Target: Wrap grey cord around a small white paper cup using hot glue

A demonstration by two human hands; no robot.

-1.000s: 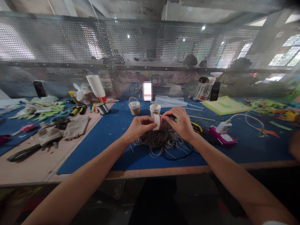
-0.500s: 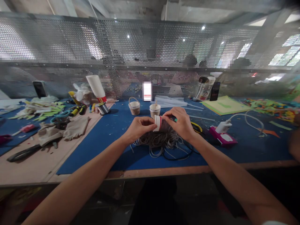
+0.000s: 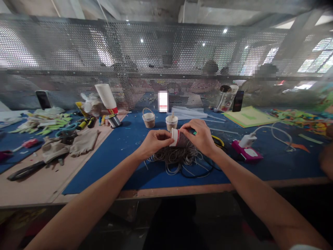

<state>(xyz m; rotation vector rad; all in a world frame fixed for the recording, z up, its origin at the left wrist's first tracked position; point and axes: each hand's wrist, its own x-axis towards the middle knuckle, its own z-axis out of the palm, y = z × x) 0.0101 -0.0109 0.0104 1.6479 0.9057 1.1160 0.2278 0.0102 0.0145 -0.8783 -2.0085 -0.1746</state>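
Small paper cup with a red band (image 3: 175,136): body largely covered by the left hand (image 3: 154,142) and right hand (image 3: 200,136); whether cord is wound on it cannot be told. Tangled heap of grey cord (image 3: 179,157): upper part hidden behind both hands. People behind the perforated metal screen (image 3: 166,62), centre and upper right: blurred, details unreadable. Dark object at the lower left (image 3: 24,171): too indistinct to name. A further limb (image 3: 327,158) at the right edge is cut off.

Cup (image 3: 176,136) between left hand (image 3: 154,143) and right hand (image 3: 199,136), above cord pile (image 3: 179,156); basket (image 3: 149,118) behind.
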